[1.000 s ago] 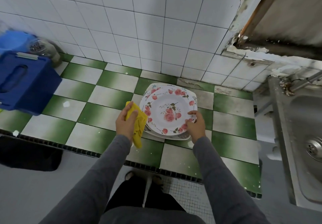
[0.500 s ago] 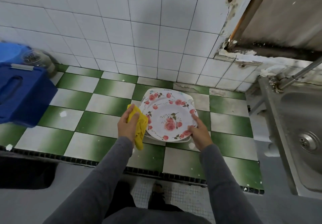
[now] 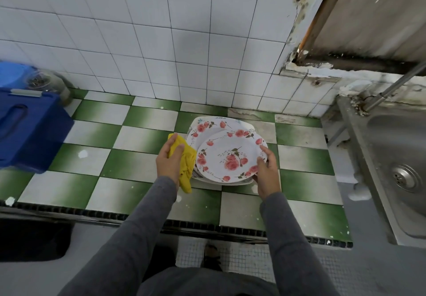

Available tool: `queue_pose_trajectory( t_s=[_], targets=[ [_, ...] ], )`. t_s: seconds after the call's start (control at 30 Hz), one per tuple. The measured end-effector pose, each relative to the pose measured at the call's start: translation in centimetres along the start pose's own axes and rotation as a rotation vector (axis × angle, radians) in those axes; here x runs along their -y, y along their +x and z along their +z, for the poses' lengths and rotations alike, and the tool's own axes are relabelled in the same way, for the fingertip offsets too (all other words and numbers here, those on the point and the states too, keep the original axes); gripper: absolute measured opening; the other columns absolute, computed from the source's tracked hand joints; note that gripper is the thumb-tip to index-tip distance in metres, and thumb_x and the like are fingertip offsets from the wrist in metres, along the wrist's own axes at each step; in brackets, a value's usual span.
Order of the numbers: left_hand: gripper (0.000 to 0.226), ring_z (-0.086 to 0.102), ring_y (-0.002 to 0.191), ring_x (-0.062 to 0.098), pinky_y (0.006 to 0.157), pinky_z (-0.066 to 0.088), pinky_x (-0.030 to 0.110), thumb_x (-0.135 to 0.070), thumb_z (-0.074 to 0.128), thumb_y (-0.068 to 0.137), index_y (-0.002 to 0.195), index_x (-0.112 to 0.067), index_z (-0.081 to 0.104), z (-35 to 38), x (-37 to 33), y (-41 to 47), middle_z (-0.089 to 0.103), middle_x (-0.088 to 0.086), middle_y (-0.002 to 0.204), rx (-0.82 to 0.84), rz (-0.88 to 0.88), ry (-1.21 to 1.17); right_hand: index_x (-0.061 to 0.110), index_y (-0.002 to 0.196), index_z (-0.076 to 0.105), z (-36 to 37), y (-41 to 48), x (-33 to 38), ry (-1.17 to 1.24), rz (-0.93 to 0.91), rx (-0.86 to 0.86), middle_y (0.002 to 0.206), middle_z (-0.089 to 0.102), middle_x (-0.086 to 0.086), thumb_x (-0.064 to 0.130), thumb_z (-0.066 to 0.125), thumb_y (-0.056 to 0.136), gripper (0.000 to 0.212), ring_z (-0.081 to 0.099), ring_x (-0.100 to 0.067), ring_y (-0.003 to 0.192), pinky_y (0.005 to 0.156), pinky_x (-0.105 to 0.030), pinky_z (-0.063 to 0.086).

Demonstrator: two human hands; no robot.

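Note:
A stack of white plates with pink rose prints stands on the green-and-white tiled counter. My right hand grips the right rim of the top rose plate, which is lifted and shifted toward me and to the right, off the stack. My left hand holds a bunched yellow cloth just left of the plates; the cloth hangs down past my wrist.
A blue plastic crate sits at the counter's left end, with a glass jar behind it. A steel sink with a drain and tap pipe lies to the right. White wall tiles rise behind the counter.
My right hand has lifted the top plate off the stack and slid it toward me and to the right, uncovering the plate beneath. The left hand stays beside the stack with the cloth.

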State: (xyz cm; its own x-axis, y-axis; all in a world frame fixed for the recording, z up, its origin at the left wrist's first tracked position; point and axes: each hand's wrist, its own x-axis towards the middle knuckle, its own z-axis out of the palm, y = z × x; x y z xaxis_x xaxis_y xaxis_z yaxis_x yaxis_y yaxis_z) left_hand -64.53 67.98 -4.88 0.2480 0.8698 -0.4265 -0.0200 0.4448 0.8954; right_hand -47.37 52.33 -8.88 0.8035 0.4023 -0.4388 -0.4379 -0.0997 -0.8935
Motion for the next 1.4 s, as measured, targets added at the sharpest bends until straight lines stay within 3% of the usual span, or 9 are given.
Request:
queue_pose_trajectory(
  t_s=[0.27,0.37,0.5,0.57,0.8,0.9,1.03,1.23,1.4],
  targets=[
    [0.037,0.054,0.117,0.025,0.099,0.053,0.045,-0.020,0.062,0.097,0.132,-0.032,0.061,-0.1,-0.1,0.2,0.050,-0.001,0.135,-0.008,0.005,0.013,0.036,0.132,0.050,0.7,-0.2,-0.5,0.006,-0.007,0.052,0.140,0.047,-0.002,0.001,0.056,0.098,0.049,0.062,-0.029,0.119,0.085,-0.047,0.061],
    [0.038,0.054,0.116,0.024,0.096,0.053,0.042,-0.020,0.062,0.098,0.133,-0.031,0.060,-0.2,-0.2,0.2,0.049,-0.001,0.135,-0.011,0.010,0.013,0.035,0.137,0.050,0.7,-0.1,-0.8,-0.056,-0.004,0.052,0.141,0.043,-0.006,0.001,0.054,0.099,0.052,0.060,-0.028,0.120,0.085,-0.042,0.061],
    [0.037,0.055,0.120,0.026,0.099,0.053,0.046,-0.019,0.062,0.097,0.131,-0.033,0.061,-0.2,-0.2,0.2,0.050,0.002,0.142,-0.014,0.010,0.010,0.033,0.141,0.047,0.8,-0.2,-0.9,-0.100,-0.002,0.035,0.139,0.041,-0.007,-0.001,0.045,0.101,0.053,0.060,-0.027,0.118,0.067,-0.026,0.061],
    [0.037,0.054,0.120,0.026,0.098,0.053,0.045,-0.020,0.062,0.097,0.132,-0.033,0.061,-0.2,-0.2,0.1,0.049,0.002,0.142,-0.012,0.013,0.013,0.034,0.140,0.046,0.8,-0.3,-0.7,-0.080,-0.016,0.019,0.140,0.042,-0.005,-0.001,0.044,0.102,0.052,0.058,-0.026,0.122,0.067,-0.024,0.060],
    [0.037,0.054,0.121,0.025,0.097,0.053,0.042,-0.019,0.062,0.097,0.131,-0.033,0.061,-0.1,0.0,-0.2,0.050,0.003,0.143,-0.001,0.021,0.004,0.030,0.132,0.056,0.7,-0.9,1.2,0.119,-0.040,-0.024,0.139,0.050,-0.006,-0.006,0.037,0.102,0.050,0.065,-0.018,0.109,0.068,-0.028,0.060],
    [0.036,0.055,0.121,0.026,0.099,0.053,0.046,-0.018,0.063,0.097,0.130,-0.033,0.062,0.3,0.0,-0.3,0.051,0.004,0.142,0.001,0.022,-0.005,0.031,0.127,0.059,0.7,-1.3,2.1,0.138,-0.092,-0.004,0.139,0.053,-0.006,-0.005,0.038,0.102,0.048,0.064,-0.020,0.113,0.072,-0.030,0.061],
    [0.037,0.054,0.124,0.026,0.102,0.051,0.045,-0.017,0.063,0.096,0.129,-0.033,0.062,0.7,-0.1,-0.4,0.051,0.004,0.144,0.012,0.039,-0.011,0.039,0.121,0.063,0.7,-1.4,3.4,0.074,-0.174,0.012,0.140,0.056,-0.003,0.002,0.040,0.105,0.047,0.062,-0.021,0.121,0.080,-0.036,0.062],
    [0.037,0.053,0.125,0.025,0.105,0.049,0.046,-0.016,0.064,0.096,0.127,-0.035,0.063,1.1,-0.3,-0.4,0.051,0.001,0.143,0.021,0.049,-0.026,0.045,0.125,0.060,0.7,-2.0,5.8,-0.087,-0.301,0.069,0.129,0.062,0.009,0.010,0.042,0.107,0.043,0.065,-0.014,0.116,0.083,-0.040,0.062],
    [0.038,0.054,0.123,0.023,0.102,0.050,0.040,-0.014,0.063,0.096,0.129,-0.032,0.063,1.4,-0.7,-0.4,0.052,0.000,0.139,0.023,0.062,-0.044,0.047,0.129,0.057,0.9,-2.3,6.9,-0.188,-0.401,0.086,0.141,0.053,0.011,0.005,0.036,0.106,0.052,0.055,-0.007,0.125,0.095,-0.043,0.057]
  ],
)
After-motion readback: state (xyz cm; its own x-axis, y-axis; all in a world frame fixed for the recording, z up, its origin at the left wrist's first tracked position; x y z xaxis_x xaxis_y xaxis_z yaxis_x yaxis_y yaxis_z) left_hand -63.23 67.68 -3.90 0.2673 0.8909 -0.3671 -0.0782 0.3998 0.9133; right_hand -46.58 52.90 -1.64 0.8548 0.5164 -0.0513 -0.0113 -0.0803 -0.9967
